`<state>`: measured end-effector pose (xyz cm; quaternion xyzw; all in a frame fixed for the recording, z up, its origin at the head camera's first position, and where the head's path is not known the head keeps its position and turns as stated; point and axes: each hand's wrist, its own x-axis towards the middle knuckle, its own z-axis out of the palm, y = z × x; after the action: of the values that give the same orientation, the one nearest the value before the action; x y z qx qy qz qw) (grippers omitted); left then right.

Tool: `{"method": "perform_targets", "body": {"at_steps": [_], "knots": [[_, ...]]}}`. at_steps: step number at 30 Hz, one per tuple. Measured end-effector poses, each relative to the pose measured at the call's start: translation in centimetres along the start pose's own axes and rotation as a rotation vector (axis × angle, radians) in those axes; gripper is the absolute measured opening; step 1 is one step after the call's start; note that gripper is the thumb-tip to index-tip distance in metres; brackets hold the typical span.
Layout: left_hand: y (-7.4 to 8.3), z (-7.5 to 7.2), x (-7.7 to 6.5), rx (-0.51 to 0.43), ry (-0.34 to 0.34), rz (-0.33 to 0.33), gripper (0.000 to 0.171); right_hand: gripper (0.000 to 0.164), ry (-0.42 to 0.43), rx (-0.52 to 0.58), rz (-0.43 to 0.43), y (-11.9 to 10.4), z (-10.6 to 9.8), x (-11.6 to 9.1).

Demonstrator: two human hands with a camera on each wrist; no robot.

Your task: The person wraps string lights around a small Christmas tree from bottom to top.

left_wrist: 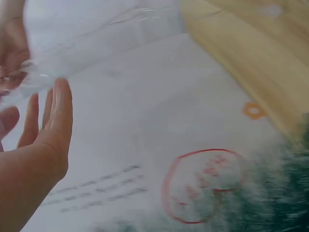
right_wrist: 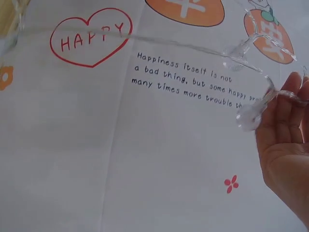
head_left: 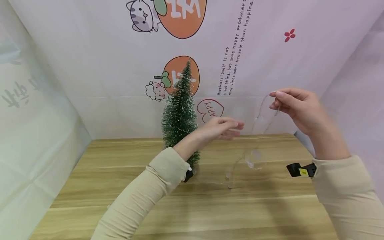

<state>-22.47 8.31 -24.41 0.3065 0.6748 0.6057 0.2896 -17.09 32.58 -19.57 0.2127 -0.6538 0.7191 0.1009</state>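
My right hand, raised at the right in the head view, pinches a clear string of lights between thumb and fingers. Its thin see-through wire loops down from the fingertips over the table. In the right wrist view, clear round bulbs hang on the wire beside the fingers. My left hand is held out with loosely extended fingers, reaching across in front of the green artificial Christmas tree. In the left wrist view its fingertips overlap the blurred wire; I cannot tell whether they touch it.
The tree stands on the wood-grain table, its lower part partly behind my left forearm. A white printed cloth hangs upright behind the table. A black wrist camera juts from my right sleeve.
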Motion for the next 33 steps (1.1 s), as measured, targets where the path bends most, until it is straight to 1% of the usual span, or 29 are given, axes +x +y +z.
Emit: {"method": "perform_targets", "body": {"at_steps": [1, 5, 7, 9, 11, 14, 17, 19, 22, 24, 26, 29, 31, 33], "knots": [[0.7, 0.1, -0.1, -0.015, 0.022, 0.014, 0.037, 0.023, -0.007, 0.011, -0.005, 0.1, 0.2, 0.2], [3.2, 0.4, -0.4, -0.054, 0.103, 0.068, 0.035, 0.023, -0.015, -0.018, -0.022, 0.3, 1.1, 0.5], [4.1, 0.4, -0.5, -0.056, 0.121, 0.091, 0.034, 0.022, -0.007, -0.029, -0.01, 0.3, 1.5, 0.5], [4.7, 0.4, -0.6, -0.045, 0.124, 0.1, 0.034, 0.02, 0.0, -0.044, 0.007, 0.3, 1.8, 0.5], [5.0, 0.5, -0.6, -0.005, 0.11, 0.107, 0.035, 0.019, 0.003, -0.06, 0.027, 0.4, 2.2, 0.5], [5.2, 0.7, -0.6, 0.085, 0.102, 0.124, 0.036, 0.019, -0.006, -0.083, 0.038, 0.5, 2.6, 0.6], [5.5, 1.0, -0.5, 0.182, 0.122, 0.138, 0.034, 0.02, -0.021, -0.099, 0.033, 0.6, 2.8, 0.7], [5.8, 1.2, -0.4, 0.212, 0.141, 0.141, 0.03, 0.023, -0.042, -0.115, 0.023, 0.7, 2.7, 0.7], [6.3, 1.4, -0.4, 0.221, 0.16, 0.137, 0.024, 0.03, -0.097, -0.14, 0.006, 1.0, 2.3, 0.5], [6.7, 1.3, -0.4, 0.227, 0.166, 0.134, 0.022, 0.036, -0.159, -0.163, -0.012, 1.3, 1.9, 0.4], [7.1, 1.3, -0.5, 0.249, 0.162, 0.123, 0.021, 0.041, -0.231, -0.159, -0.029, 1.6, 1.5, 0.3], [7.8, 1.1, -0.5, 0.325, 0.148, 0.123, 0.021, 0.047, -0.35, -0.13, -0.054, 2.0, 0.9, 0.3], [8.3, 1.1, -0.6, 0.374, 0.153, 0.144, 0.02, 0.05, -0.419, -0.103, -0.057, 2.2, 0.4, 0.3], [8.8, 0.8, -0.6, 0.422, 0.172, 0.177, 0.019, 0.051, -0.459, -0.089, -0.048, 2.2, -0.1, 0.1]]}}
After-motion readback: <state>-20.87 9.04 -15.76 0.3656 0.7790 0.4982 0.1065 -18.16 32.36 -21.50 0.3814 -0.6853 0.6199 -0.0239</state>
